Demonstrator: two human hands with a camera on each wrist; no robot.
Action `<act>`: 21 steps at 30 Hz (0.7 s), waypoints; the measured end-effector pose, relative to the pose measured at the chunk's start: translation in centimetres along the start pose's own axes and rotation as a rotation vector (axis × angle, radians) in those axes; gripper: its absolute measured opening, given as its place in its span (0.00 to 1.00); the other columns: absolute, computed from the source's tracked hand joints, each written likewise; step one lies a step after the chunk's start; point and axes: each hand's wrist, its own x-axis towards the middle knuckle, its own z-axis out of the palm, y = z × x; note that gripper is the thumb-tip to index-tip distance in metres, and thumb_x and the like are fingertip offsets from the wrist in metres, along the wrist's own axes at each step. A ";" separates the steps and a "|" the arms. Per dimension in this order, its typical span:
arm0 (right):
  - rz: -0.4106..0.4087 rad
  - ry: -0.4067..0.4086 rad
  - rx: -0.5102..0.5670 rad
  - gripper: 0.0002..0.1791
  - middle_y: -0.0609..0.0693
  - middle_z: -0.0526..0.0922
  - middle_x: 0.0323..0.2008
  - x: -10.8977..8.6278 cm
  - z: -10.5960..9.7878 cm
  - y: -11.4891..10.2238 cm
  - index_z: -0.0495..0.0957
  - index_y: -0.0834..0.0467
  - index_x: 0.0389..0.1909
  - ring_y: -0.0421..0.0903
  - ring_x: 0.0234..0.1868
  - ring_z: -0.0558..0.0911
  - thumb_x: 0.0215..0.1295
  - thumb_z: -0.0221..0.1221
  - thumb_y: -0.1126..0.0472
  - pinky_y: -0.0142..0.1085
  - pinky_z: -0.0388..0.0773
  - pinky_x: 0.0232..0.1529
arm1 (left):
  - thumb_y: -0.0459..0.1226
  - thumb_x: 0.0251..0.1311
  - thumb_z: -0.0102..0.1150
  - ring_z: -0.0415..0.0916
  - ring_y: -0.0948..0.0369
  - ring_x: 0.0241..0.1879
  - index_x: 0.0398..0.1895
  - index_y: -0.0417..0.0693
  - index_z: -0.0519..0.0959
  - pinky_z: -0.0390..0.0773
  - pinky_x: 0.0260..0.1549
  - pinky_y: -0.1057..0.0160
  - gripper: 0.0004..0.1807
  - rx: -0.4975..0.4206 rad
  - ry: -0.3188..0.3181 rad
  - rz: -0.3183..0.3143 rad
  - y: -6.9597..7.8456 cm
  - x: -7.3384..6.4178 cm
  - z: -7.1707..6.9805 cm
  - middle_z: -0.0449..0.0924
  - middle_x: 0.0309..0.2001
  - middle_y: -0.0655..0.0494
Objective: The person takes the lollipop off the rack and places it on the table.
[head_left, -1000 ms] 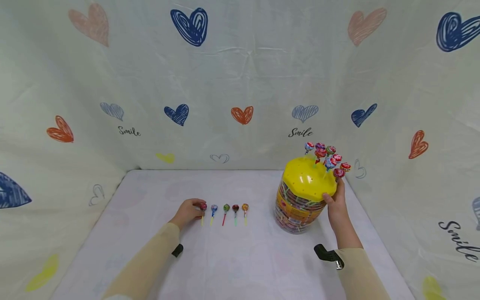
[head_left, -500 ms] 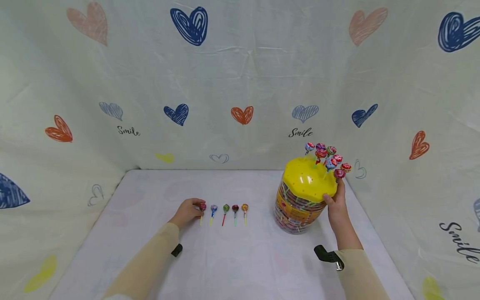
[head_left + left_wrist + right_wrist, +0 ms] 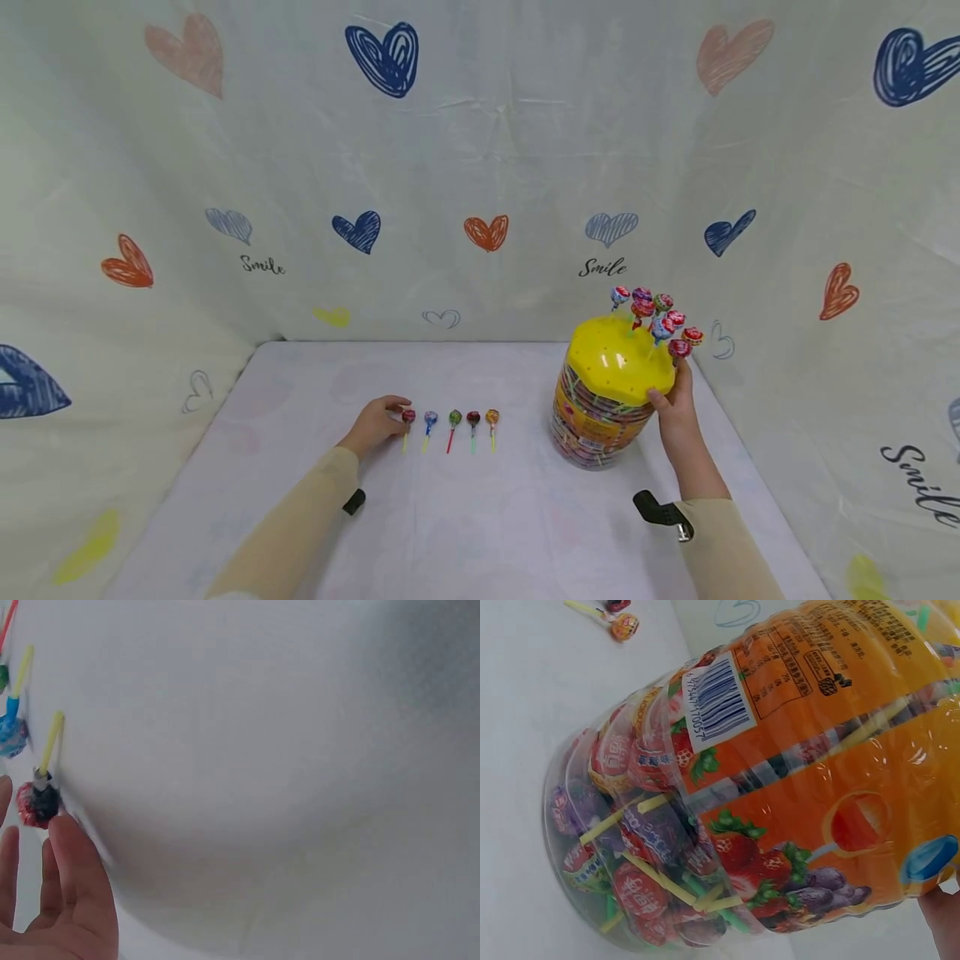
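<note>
My left hand (image 3: 378,427) is at the left end of a row of lollipops, beside the red-wrapped lollipop (image 3: 408,416). In the left wrist view its thumb comes right up to that lollipop's dark-and-red head (image 3: 37,802), with the other fingers spread loosely on the far side. My right hand (image 3: 677,421) grips the upper right side of a large clear candy jar (image 3: 592,421), thumb at the edge of the yellow lid (image 3: 615,358). Several lollipops (image 3: 662,325) stand upright in the lid's holes. Through the jar's wall, wrapped lollipops (image 3: 641,892) show below an orange label (image 3: 840,772).
To the right of the left hand lie a blue lollipop (image 3: 431,418), a green one (image 3: 455,417), a dark red one (image 3: 473,417) and an orange one (image 3: 492,417), sticks toward me. A white cloth with printed hearts (image 3: 486,233) hangs behind the white table (image 3: 480,533).
Both hands, the jar and the row of lollipops keep their places. Only a slight shift of the whole head view shows.
</note>
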 end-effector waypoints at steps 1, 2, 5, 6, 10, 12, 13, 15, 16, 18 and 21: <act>0.009 -0.003 -0.009 0.41 0.49 0.43 0.76 0.0 -0.1 -0.1 0.36 0.44 0.76 0.51 0.75 0.47 0.73 0.53 0.55 0.53 0.41 0.72 | 0.29 0.54 0.68 0.75 0.53 0.40 0.57 0.39 0.77 0.77 0.43 0.55 0.24 0.010 0.006 0.001 0.1 0.0 -0.1 0.76 0.53 0.40; 0.019 -0.005 -0.024 0.42 0.50 0.43 0.77 0.0 -0.1 -0.2 0.35 0.45 0.76 0.52 0.75 0.48 0.73 0.53 0.55 0.53 0.42 0.71 | 0.30 0.55 0.68 0.75 0.52 0.42 0.57 0.40 0.77 0.77 0.44 0.54 0.24 0.018 0.013 0.005 0.2 0.1 -0.2 0.76 0.54 0.40; 0.044 -0.017 -0.053 0.43 0.52 0.43 0.76 0.1 -0.3 -0.6 0.35 0.46 0.76 0.56 0.74 0.50 0.73 0.54 0.55 0.56 0.45 0.70 | 0.32 0.57 0.68 0.76 0.49 0.46 0.59 0.42 0.76 0.76 0.48 0.50 0.25 0.012 0.032 0.009 1.0 0.4 -0.5 0.74 0.56 0.40; 0.046 -0.025 -0.059 0.43 0.53 0.43 0.76 0.2 -0.4 -0.7 0.35 0.46 0.76 0.57 0.74 0.50 0.72 0.54 0.55 0.57 0.46 0.70 | 0.33 0.57 0.67 0.76 0.49 0.46 0.59 0.42 0.76 0.76 0.48 0.49 0.25 0.006 0.037 0.014 1.5 0.4 -0.6 0.74 0.57 0.40; 0.031 -0.042 -0.078 0.44 0.54 0.43 0.76 0.1 -0.6 -1.2 0.37 0.46 0.76 0.59 0.73 0.51 0.71 0.56 0.58 0.60 0.48 0.68 | 0.33 0.58 0.67 0.77 0.50 0.47 0.61 0.44 0.75 0.78 0.47 0.51 0.25 -0.022 0.054 0.057 3.7 0.3 -0.7 0.74 0.57 0.42; 0.020 -0.039 -0.070 0.45 0.53 0.43 0.77 0.1 -0.6 -1.5 0.38 0.44 0.77 0.58 0.74 0.49 0.70 0.57 0.60 0.59 0.48 0.68 | 0.34 0.59 0.67 0.77 0.50 0.48 0.61 0.45 0.75 0.79 0.46 0.52 0.25 -0.038 0.058 0.094 5.1 0.1 -0.6 0.75 0.57 0.43; 0.017 -0.031 -0.071 0.45 0.52 0.42 0.77 0.1 -0.5 -1.7 0.38 0.44 0.77 0.57 0.75 0.48 0.70 0.57 0.60 0.58 0.48 0.69 | 0.34 0.59 0.67 0.77 0.50 0.48 0.61 0.45 0.75 0.80 0.45 0.54 0.25 -0.051 0.060 0.114 5.8 0.0 -0.5 0.75 0.57 0.43; 0.011 -0.015 -0.056 0.46 0.51 0.42 0.77 0.0 -0.3 -2.0 0.37 0.44 0.77 0.55 0.75 0.46 0.70 0.58 0.60 0.55 0.47 0.70 | 0.33 0.59 0.66 0.77 0.49 0.49 0.60 0.45 0.76 0.80 0.44 0.54 0.24 -0.099 0.061 0.151 7.4 -0.2 -0.3 0.76 0.57 0.44; 0.012 -0.007 -0.051 0.47 0.51 0.42 0.77 0.0 -0.2 -2.1 0.37 0.44 0.78 0.54 0.75 0.46 0.70 0.58 0.60 0.52 0.48 0.70 | 0.34 0.59 0.66 0.77 0.49 0.49 0.60 0.46 0.76 0.80 0.45 0.54 0.24 -0.122 0.061 0.167 8.2 -0.4 -0.1 0.76 0.56 0.45; 0.016 0.007 -0.037 0.47 0.51 0.43 0.77 0.0 0.1 -2.3 0.37 0.44 0.78 0.53 0.75 0.47 0.69 0.59 0.60 0.44 0.50 0.71 | 0.34 0.60 0.66 0.76 0.51 0.48 0.60 0.47 0.77 0.79 0.45 0.54 0.24 -0.170 0.057 0.198 9.9 -0.7 0.4 0.77 0.56 0.47; 0.043 0.033 -0.038 0.46 0.51 0.47 0.76 -0.1 0.5 -2.4 0.39 0.44 0.77 0.51 0.74 0.50 0.69 0.60 0.59 0.36 0.55 0.69 | 0.34 0.59 0.67 0.76 0.53 0.47 0.60 0.49 0.77 0.79 0.45 0.55 0.23 -0.219 0.035 0.245 12.1 -1.2 1.4 0.77 0.55 0.49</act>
